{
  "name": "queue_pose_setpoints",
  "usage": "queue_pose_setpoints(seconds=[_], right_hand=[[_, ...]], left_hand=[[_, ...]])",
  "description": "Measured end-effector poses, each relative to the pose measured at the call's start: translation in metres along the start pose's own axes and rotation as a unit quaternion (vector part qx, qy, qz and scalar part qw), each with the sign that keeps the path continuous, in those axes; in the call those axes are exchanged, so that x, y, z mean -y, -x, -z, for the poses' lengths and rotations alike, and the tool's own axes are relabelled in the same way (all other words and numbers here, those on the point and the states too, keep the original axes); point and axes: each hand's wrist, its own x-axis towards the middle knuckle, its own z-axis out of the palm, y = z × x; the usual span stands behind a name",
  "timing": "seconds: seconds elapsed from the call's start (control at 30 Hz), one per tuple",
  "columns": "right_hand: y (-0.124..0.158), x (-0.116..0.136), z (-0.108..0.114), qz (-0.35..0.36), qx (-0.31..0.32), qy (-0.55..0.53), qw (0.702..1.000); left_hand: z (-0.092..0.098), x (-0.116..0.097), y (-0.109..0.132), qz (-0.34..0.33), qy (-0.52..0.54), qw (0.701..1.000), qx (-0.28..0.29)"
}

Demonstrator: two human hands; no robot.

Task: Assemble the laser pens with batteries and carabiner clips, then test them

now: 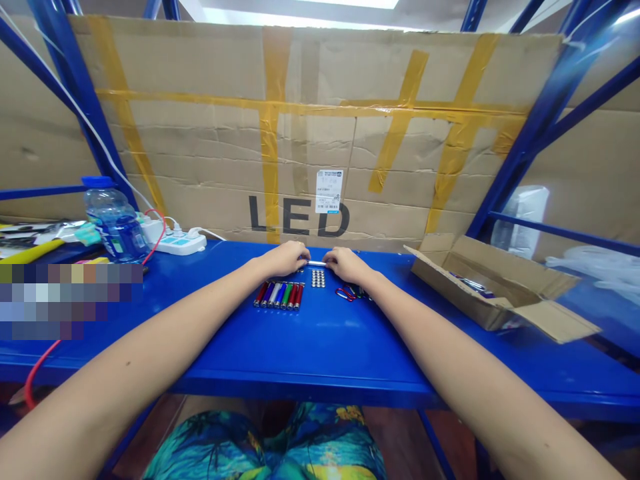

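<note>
My left hand (289,259) and my right hand (345,263) face each other near the back of the blue table. A thin whitish rod (316,263) spans the gap, with each hand's bent fingers closed on one end. Just in front, small silver button cells (318,278) sit in a tight grid. Several slim metal penlights (278,295) in red, blue, silver, purple and green lie side by side in front of my left hand. Close to my right wrist lies a red carabiner clip (345,294), with darker clips partly hidden by the wrist.
An open cardboard box (470,293) with slim metallic pieces stands on the right. At the left are a bottle with a blue cap (115,223) and a white power strip (183,241) with cables. A large cardboard sheet (215,153) closes off the back between blue posts.
</note>
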Motion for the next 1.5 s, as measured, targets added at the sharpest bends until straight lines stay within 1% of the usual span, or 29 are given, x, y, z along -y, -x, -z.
queue_pose_setpoints(seconds=[0.17, 0.47, 0.67, 1.03, 1.23, 1.3, 1.43, 1.5], right_hand=[[0.001, -0.003, 0.001, -0.004, 0.004, -0.037, 0.999], [0.004, 0.004, 0.005, -0.004, 0.024, -0.066, 0.998], [0.005, 0.007, 0.007, -0.007, 0.031, -0.072, 0.997], [0.005, 0.007, 0.006, -0.014, 0.036, -0.077, 0.996], [0.005, 0.007, 0.006, -0.008, 0.03, -0.073, 0.997], [0.005, 0.007, 0.006, -0.013, 0.029, -0.075, 0.997], [0.005, 0.007, 0.006, -0.043, 0.034, -0.096, 0.994], [0.007, 0.008, 0.008, -0.055, 0.036, -0.109, 0.992]], left_hand=[[-0.007, -0.002, -0.006, 0.004, 0.01, 1.0, 0.011], [-0.001, -0.005, -0.001, 0.016, 0.03, 0.999, 0.023], [-0.001, -0.002, 0.002, 0.024, 0.044, 0.998, 0.033], [0.0, -0.001, 0.003, 0.013, 0.064, 0.997, 0.037], [0.0, 0.0, 0.002, 0.019, 0.069, 0.997, 0.037], [0.001, 0.001, 0.002, 0.023, 0.07, 0.997, 0.036], [0.01, 0.004, 0.006, 0.055, 0.069, 0.996, 0.031], [0.015, 0.005, 0.009, 0.055, 0.073, 0.995, 0.038]])
